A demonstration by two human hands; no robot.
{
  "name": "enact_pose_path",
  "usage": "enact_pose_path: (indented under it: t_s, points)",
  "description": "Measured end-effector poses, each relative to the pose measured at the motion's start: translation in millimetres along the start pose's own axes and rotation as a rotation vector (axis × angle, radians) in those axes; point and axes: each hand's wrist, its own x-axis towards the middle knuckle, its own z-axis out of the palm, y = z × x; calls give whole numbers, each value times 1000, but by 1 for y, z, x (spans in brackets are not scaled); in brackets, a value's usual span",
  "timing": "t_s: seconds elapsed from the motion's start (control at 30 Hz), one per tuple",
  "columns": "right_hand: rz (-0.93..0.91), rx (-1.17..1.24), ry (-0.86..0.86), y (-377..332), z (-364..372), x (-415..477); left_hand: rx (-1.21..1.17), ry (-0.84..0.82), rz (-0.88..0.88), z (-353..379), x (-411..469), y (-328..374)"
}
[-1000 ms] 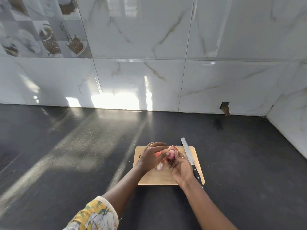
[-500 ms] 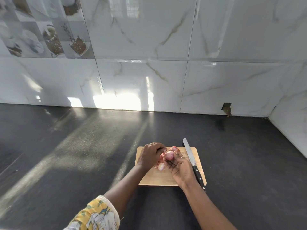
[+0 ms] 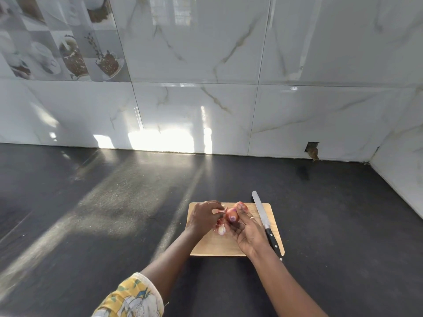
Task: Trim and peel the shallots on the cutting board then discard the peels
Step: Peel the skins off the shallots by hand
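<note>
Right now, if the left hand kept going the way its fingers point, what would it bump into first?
Probably the shallot held in the right hand. The left hand points rightward over the cutting board, fingertips beside it; depth is unclear.

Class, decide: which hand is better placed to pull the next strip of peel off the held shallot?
Left. The right hand cradles the shallot; the left hand has its fingertips at the loose peel.

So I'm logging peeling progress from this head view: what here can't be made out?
- Left hand fingertips: whether they pinch peel, blurred, too small.
- Reddish shallot in right hand: far side hidden by fingers.
- Pale scraps on wooden cutting board: partly hidden by the hands.
- Black-handled knife: handle end behind wrist.
</note>
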Motion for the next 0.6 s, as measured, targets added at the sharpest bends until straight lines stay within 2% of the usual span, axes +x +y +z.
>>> enact_pose_path:
  t_s: [0.2, 0.37, 0.6]
  points:
    - [-27, 23, 11, 0, 1, 3, -146, -46, -37, -4, -3, 7]
    - [-51, 41, -28, 0, -1, 3, -395, -119, -87, -1, -6, 6]
    - [-69, 1, -30, 0, -4, 7, -556, -134, -188, 1, -4, 5]
